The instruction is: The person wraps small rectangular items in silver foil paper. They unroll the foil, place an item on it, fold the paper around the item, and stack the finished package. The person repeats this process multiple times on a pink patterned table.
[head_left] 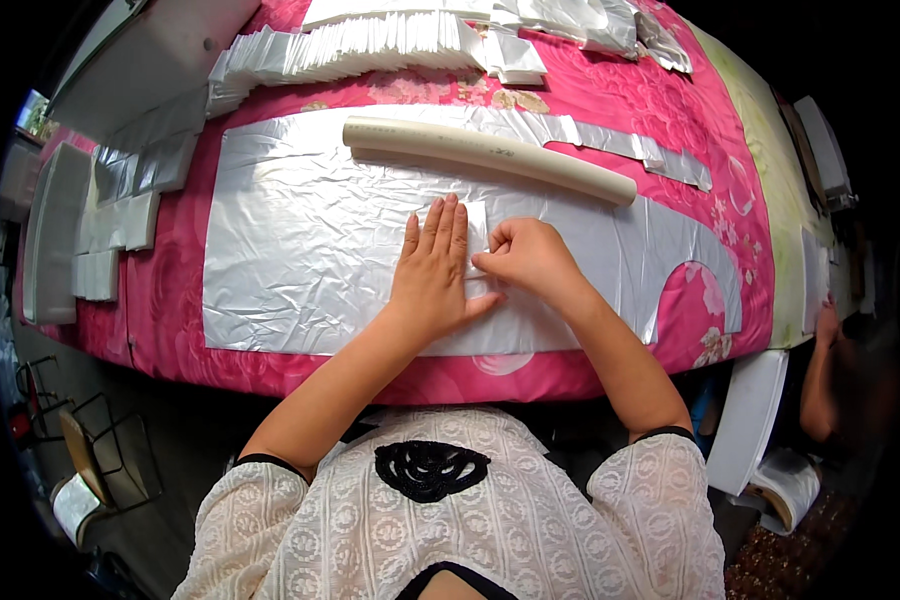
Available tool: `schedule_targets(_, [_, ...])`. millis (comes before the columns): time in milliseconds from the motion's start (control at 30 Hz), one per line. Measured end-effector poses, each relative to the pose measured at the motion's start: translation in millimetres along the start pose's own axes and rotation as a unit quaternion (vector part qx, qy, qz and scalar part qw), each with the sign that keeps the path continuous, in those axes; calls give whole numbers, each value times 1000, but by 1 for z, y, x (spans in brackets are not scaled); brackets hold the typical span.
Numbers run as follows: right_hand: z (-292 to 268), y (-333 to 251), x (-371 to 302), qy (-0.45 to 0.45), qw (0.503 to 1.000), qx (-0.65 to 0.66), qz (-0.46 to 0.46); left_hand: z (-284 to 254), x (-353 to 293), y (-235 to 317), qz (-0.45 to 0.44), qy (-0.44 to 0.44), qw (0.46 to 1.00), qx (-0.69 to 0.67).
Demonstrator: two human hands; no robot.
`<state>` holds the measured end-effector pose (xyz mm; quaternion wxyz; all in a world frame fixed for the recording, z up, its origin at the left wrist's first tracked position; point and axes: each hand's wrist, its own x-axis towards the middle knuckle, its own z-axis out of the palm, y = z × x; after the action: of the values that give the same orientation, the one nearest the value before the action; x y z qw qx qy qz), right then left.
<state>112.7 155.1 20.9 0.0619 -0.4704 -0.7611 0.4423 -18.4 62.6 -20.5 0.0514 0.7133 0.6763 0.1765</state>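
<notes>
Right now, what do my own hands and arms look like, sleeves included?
Your left hand and right hand show no gloves, watch or bracelet. Your short, whitish sleeves have a round, lacy pattern and black edging.

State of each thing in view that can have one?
Shiny silver-grey bag-shaped film: spread flat, wrinkled.
Cream cylindrical tube: lying on the film.
Left hand: palm down, fingers extended.
Small flat white piece: partly hidden by the left hand.
Right hand: fingers curled.
Row of thin white packets: closely packed.
Pink floral cloth: spread beneath the film.
</notes>
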Motion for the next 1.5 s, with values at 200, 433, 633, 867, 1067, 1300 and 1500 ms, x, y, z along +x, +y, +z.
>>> schedule_targets(200, [-13, 1, -14, 31, 988, -149, -37, -1, 0, -1, -14, 7, 1000, -18])
schedule_targets(433, [8, -12, 0, 148, 926, -199, -283, -32, -28, -12, -30, 110, 968, -225])
schedule_targets(633, [76, -19, 6, 54, 920, -256, -291, -69, -147, -26, -309, -92, 709, -628])
schedule_targets(867, [168, -66, -75, -121, 933, -98, -324, -55, -224, -27, -543, 19, 469, -696])
schedule_targets(1067, [134, -83, -73, -161, 849, -179, -471, -79, -208, -35, -407, -38, 807, -426])
schedule_targets(1300, [24, -58, 2, -40, 881, -95, -461, -109, -142, -32, -179, 67, 931, -310])
schedule_targets(1500, [-94, -23, 154, 202, 919, 315, -122, -92, -137, -29, -192, 66, 910, -363])
